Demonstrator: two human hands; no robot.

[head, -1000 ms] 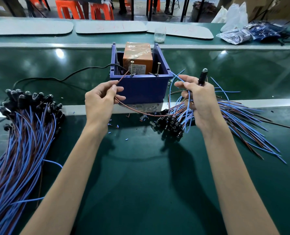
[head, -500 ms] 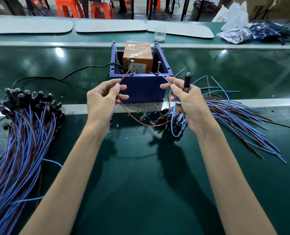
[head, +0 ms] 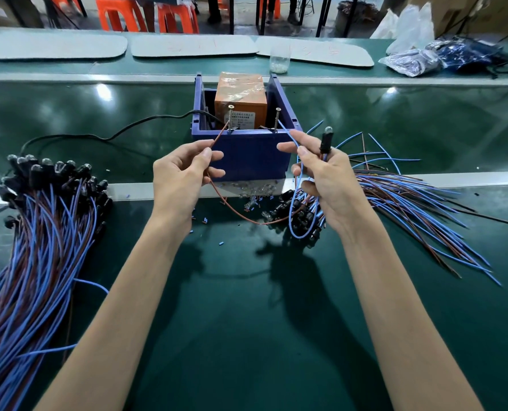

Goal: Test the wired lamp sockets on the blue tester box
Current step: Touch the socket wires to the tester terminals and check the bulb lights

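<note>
The blue tester box stands mid-table with an orange unit inside and two upright screws on its front rim. My left hand pinches a brown wire whose bare end touches the left screw. My right hand pinches a blue wire whose end reaches the right screw, and also holds the black lamp socket upright, bulb on top. Both wires loop down below my hands.
A pile of wired sockets lies at the left, another pile at the right under my right hand. A black cable runs left from the box. Small loose bulbs sit in front of the box. A glass jar stands behind.
My right hand moved left and down toward the box, bringing the blue wire's end to the right screw. The left hand stayed put with the brown wire at the left screw.
</note>
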